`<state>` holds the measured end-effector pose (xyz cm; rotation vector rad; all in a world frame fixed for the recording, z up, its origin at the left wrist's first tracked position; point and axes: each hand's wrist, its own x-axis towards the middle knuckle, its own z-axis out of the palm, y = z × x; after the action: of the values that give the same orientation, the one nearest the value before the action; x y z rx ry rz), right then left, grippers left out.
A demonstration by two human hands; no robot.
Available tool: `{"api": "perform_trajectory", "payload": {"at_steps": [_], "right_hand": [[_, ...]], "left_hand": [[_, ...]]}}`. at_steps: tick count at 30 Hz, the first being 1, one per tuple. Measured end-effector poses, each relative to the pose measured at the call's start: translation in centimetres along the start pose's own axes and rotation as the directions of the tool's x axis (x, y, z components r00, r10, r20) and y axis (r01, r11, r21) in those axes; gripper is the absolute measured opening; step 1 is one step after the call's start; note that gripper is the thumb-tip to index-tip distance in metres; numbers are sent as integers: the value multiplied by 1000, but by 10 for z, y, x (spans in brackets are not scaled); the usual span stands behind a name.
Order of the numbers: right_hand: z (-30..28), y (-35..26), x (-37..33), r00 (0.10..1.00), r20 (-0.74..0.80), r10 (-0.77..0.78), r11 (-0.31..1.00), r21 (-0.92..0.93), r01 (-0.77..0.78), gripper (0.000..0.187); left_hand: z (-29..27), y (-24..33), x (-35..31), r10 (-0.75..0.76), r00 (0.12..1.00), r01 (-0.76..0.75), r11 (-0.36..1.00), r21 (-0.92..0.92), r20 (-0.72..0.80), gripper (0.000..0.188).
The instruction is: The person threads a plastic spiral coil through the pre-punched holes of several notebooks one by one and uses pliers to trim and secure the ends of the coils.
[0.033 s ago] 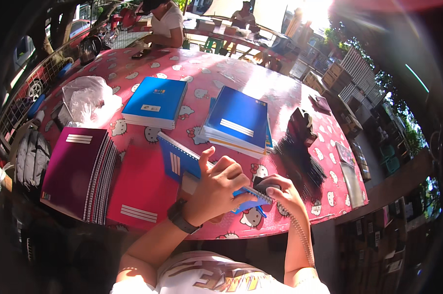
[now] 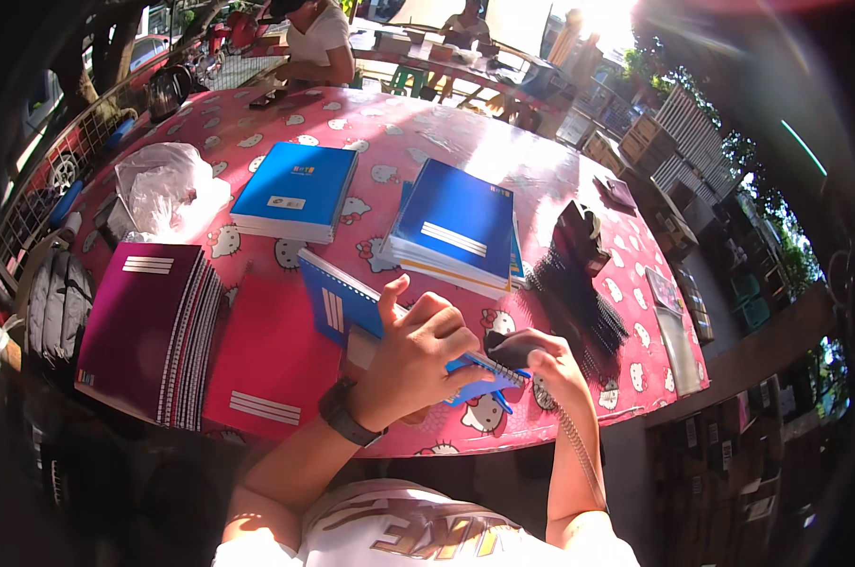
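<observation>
Looking down from the head view, we find a round table [image 2: 465, 151] covered in a pink cloth with a white cat pattern. At its near edge lies a blue spiral-bound notebook [image 2: 338, 304], tilted, with its binding edge toward the lower right. The left hand [image 2: 418, 354] rests on top of this notebook, fingers curled and pressing it down; a dark band sits on the wrist. The right hand [image 2: 550, 369] is closed around a small black object [image 2: 511, 348] held against the notebook's spiral edge; we cannot tell what the object is. A metal spiral wire [image 2: 579, 444] trails down from under the right hand along the forearm. The two hands sit close together, almost touching.

Just left of the notebook we note a red notebook [image 2: 272, 359] and, beside it, a stack of maroon spiral notebooks [image 2: 144, 321]. Farther back lie two stacks of blue books [image 2: 290, 189], [image 2: 456, 227]. A bundle of black binding combs [image 2: 579, 302] lies to the right, and a clear plastic bag [image 2: 163, 189] at far left. Another person [image 2: 319, 42] sits at the far side.
</observation>
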<state>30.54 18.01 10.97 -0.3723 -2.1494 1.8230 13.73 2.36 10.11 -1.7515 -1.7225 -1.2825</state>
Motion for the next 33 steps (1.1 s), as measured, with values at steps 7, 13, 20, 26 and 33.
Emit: {"api": "perform_trajectory", "payload": {"at_steps": [7,13,20,26,33], "right_hand": [[-5,-26,4,1000,15,-24,995,-100,25,90],[-7,-12,14,989,28,147,948,-288,-133,47],[-8,-28,33,987,37,154,894,-431,-123,69],[6,-22,35,969,135,205,946,-282,-161,67],[13,-28,47,971,235,-51,980,-177,94,68]], "left_hand": [[-5,-7,-7,-43,999,44,999,27,-28,34],[-5,-7,-8,-44,999,45,999,28,-16,35],[-14,-16,-1,-69,997,71,992,107,-24,35],[-17,-15,-4,-124,992,125,990,68,-12,40],[-27,-29,-6,-144,990,144,985,93,-12,42]]}}
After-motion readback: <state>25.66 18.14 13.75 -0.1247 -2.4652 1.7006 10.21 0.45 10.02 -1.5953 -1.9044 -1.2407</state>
